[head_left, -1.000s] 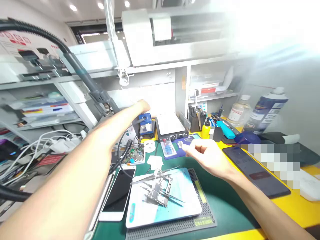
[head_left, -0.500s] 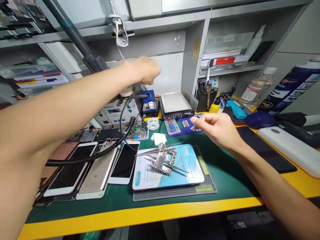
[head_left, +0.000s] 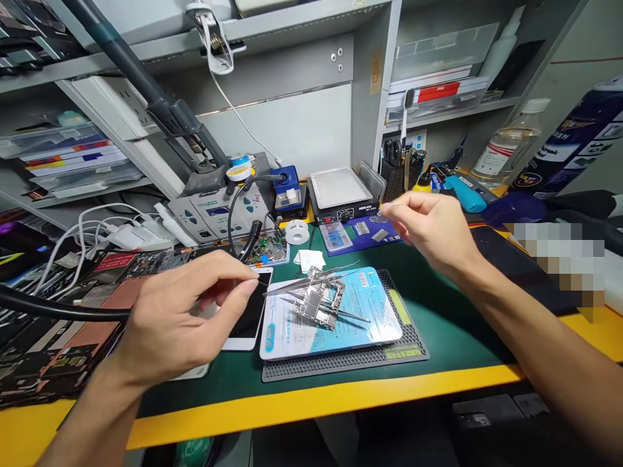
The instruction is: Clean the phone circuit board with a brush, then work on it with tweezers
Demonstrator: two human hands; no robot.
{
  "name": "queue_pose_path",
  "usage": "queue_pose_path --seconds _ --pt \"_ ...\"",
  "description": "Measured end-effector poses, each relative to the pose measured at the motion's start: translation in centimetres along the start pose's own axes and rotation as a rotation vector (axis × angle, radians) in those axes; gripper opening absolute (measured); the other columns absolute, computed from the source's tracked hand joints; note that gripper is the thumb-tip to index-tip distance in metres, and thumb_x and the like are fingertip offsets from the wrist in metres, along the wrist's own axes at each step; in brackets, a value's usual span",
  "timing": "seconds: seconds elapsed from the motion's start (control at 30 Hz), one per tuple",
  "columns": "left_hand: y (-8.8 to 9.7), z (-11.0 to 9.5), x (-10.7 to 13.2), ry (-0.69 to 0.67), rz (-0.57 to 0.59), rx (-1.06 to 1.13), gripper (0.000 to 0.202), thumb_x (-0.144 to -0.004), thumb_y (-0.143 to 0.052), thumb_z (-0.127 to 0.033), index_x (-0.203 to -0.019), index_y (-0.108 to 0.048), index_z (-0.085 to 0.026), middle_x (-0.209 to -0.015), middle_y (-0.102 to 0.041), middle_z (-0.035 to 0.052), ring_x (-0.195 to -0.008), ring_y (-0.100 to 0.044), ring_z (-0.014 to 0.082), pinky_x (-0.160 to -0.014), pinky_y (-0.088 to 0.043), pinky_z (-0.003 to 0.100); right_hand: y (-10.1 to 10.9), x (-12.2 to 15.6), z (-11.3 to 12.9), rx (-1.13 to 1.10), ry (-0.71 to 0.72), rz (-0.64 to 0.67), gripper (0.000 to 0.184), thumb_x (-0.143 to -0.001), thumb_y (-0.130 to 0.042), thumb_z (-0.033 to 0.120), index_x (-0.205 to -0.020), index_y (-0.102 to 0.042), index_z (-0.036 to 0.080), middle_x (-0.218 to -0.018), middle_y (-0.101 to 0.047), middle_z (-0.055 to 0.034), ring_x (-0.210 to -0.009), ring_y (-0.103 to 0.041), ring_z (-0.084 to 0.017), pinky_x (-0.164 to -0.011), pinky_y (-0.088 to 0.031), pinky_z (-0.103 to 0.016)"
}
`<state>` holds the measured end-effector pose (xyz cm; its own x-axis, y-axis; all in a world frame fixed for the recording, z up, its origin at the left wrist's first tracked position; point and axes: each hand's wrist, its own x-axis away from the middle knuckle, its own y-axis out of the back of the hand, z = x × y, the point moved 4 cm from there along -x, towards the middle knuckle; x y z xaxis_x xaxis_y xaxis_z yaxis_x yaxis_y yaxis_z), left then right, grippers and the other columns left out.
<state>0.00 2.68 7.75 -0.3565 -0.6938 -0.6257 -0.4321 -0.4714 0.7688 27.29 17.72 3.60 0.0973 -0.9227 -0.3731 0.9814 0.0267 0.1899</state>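
Well, the left hand (head_left: 185, 318) pinches its fingertips, whatever they hold too thin to tell, and lies nearer the phone logic board (head_left: 316, 306), long axis pointing away across the worktop (head_left: 311, 402); the right hand (head_left: 433, 232) hangs half-curled, empty.

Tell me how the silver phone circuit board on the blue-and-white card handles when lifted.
This board seems stiff but light, being thin and flat. Narrow sections look fragile. The steel tweezers across it would likely slide off.
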Motion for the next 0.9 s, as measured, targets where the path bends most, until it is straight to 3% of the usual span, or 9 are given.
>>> queue_pose_path --seconds 0.03,0.1,0.17,0.27,0.37,0.57,0.7,0.9 --pt "-0.4 0.7 0.8 0.043 -0.064 0.092 0.014 -0.083 -0.065 -0.01 -0.093 -0.066 -0.021 -0.081 -0.066 -0.0007 -0.066 -0.062 0.0131 -0.056 -0.047 0.026 0.0 0.0 0.0 -0.042 0.01 -0.003 0.003 -0.072 -0.07 0.019 -0.074 -0.068 0.017 -0.05 -0.052 0.0055 -0.044 -0.04 -0.01 -0.045 -0.031 -0.025" --pt "-1.5 1.8 2.0 0.131 -0.143 0.211 0.015 -0.082 -0.064 -0.007 -0.09 -0.064 -0.02 -0.081 -0.063 0.0 -0.069 -0.062 0.0143 -0.057 -0.047 0.028 -0.1 -0.1 -0.1 -0.096 0.027 0.004 0.017 -0.069 -0.069 0.016 -0.086 -0.071 0.016 -0.054 -0.055 0.0053 -0.045 -0.041 -0.01 -0.046 -0.032 -0.025" --pt "-2.3 2.3 2.7 0.141 -0.185 0.233 0.016 -0.079 -0.066 -0.005 -0.087 -0.062 -0.019 -0.08 -0.061 0.0002 -0.068 -0.06 0.0142 -0.054 -0.045 0.028 -0.3 0.0 -0.2 -0.075 0.026 0.033 0.003 -0.071 -0.069 0.018 -0.073 -0.069 0.016 -0.054 -0.055 0.004 -0.045 -0.041 -0.009 -0.045 -0.032 -0.025" --pt "-2.8 2.2 3.2 0.085 -0.22 0.184 0.021 -0.074 -0.068 -0.001 -0.087 -0.062 -0.017 -0.079 -0.061 0.0007 -0.068 -0.059 0.014 -0.054 -0.045 0.028 -0.5 0.3 -0.2 0.001 0.01 0.052 0.033 -0.078 -0.069 0.027 -0.05 -0.054 0.018 -0.049 -0.051 0.0027 -0.045 -0.041 -0.009 -0.045 -0.029 -0.026" --pt "-2.9 1.9 3.6 0.067 -0.261 0.154 0.024 -0.073 -0.068 0.001 -0.09 -0.063 -0.016 -0.078 -0.062 0.0013 -0.069 -0.059 0.0139 -0.055 -0.047 0.028 -0.3 0.7 0.2 0.073 0.036 -0.015 0.044 -0.082 -0.068 0.026 -0.046 -0.045 0.019 -0.046 -0.043 0.0044 -0.046 -0.037 -0.009 -0.047 -0.026 -0.027" --pt "-2.8 1.4 3.4 0.155 -0.297 0.108 0.024 -0.074 -0.063 0.002 -0.086 -0.064 -0.019 -0.069 -0.061 -0.0012 -0.064 -0.06 0.0131 -0.057 -0.05 0.03 -0.1 1.5 1.0 0.07 0.197 -0.146 0.05 -0.078 -0.068 0.012 -0.044 -0.033 0.021 -0.047 -0.031 0.0061 -0.046 -0.031 -0.009 -0.05 -0.026 -0.031" --pt "-2.7 1.2 3.6 0.155 -0.223 0.151 0.028 -0.075 -0.06 0.001 -0.09 -0.064 -0.022 -0.07 -0.062 -0.002 -0.065 -0.06 0.0132 -0.058 -0.05 0.031 0.1 1.9 0.9 0.083 0.185 -0.183 0.051 -0.076 -0.068 0.009 -0.047 -0.028 0.02 -0.048 -0.024 0.0059 -0.046 -0.027 -0.009 -0.049 -0.021 -0.031" --pt "-2.8 2.0 5.9 0.302 -0.114 0.055 0.019 -0.082 -0.063 -0.011 -0.092 -0.067 -0.027 -0.082 -0.065 -0.0004 -0.074 -0.064 0.0143 -0.064 -0.051 0.032 0.1 2.1 0.9 0.136 0.166 -0.174 0.05 -0.075 -0.068 0.01 -0.047 -0.028 0.02 -0.048 -0.023 0.0053 -0.046 -0.025 -0.009 -0.048 -0.017 -0.031"
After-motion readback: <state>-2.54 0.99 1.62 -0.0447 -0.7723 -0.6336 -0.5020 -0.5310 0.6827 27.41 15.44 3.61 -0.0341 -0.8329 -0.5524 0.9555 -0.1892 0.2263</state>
